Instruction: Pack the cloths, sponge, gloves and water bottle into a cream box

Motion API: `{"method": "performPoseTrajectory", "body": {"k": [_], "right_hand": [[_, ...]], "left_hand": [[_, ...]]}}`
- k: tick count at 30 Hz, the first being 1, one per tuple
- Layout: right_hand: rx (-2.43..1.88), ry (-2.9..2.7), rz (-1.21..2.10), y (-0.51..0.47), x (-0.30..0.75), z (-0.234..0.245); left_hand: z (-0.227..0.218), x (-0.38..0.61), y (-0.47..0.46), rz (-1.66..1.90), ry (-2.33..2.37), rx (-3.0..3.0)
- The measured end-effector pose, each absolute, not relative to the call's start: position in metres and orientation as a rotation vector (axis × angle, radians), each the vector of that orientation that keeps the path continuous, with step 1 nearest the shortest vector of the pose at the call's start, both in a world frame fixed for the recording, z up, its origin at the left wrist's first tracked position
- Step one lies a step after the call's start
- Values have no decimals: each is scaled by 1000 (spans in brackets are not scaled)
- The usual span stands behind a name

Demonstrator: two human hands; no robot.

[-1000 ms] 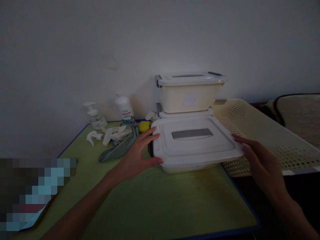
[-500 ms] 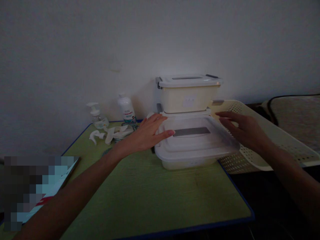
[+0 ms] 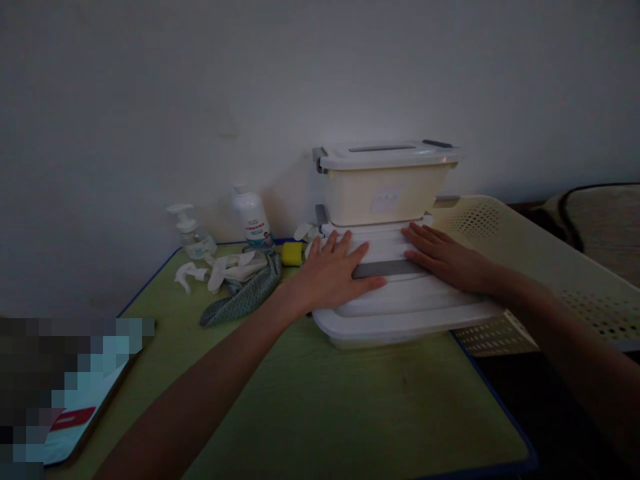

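Note:
A white plastic storage box lid (image 3: 400, 310) with a grey strip across its top lies on a low storage box at the right of the table. Flat on the left part of this lid rests my left hand (image 3: 335, 270), fingers spread. My right hand (image 3: 445, 257) lies on the lid's right part, its fingers stretched out toward the wall. Behind the hands, a smaller cream storage box (image 3: 360, 193) with a white lid and grey latches stands stacked at the back.
Left of the boxes are a grey-green cloth (image 3: 245, 297), a yellow object (image 3: 293, 254), a white bottle (image 3: 253, 217), a pump bottle (image 3: 195, 233) and a white spray head (image 3: 189, 275). A perforated cream basket (image 3: 533, 247) stands right of the table (image 3: 300, 413). A tablet-like screen (image 3: 95, 393) is at front left.
Both hands have moved inward and settled flat on the lid. My right hand was at its right edge. The view has shifted slightly, and the cloth and yellow object show more fully.

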State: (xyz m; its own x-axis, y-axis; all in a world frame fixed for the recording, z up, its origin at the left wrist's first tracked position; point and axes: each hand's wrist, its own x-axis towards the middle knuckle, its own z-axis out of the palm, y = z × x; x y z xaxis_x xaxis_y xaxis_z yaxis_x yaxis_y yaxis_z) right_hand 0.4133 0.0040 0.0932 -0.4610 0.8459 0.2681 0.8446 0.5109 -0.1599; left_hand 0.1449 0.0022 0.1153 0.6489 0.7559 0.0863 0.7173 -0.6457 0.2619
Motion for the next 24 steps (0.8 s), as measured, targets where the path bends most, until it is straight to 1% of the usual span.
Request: {"method": "performPoseTrajectory", "body": {"k": [5,11,16,20,24], "right_hand": [[-1520,-2405,2,4,411,92],[-1519,-2374,45,5,413,92],[-1619,-2332,50,1,406,94],[-1610,-2333,31,-5,398,95],[-1704,-2306,56,-10,390,98]], "left_hand": [[113,145,3,323,1202,2662],[113,145,3,317,1204,2663],[115,143,1,271,1211,2671],[114,138,-3,308,1195,2670],[115,135,-7,297,1197,2668]]}}
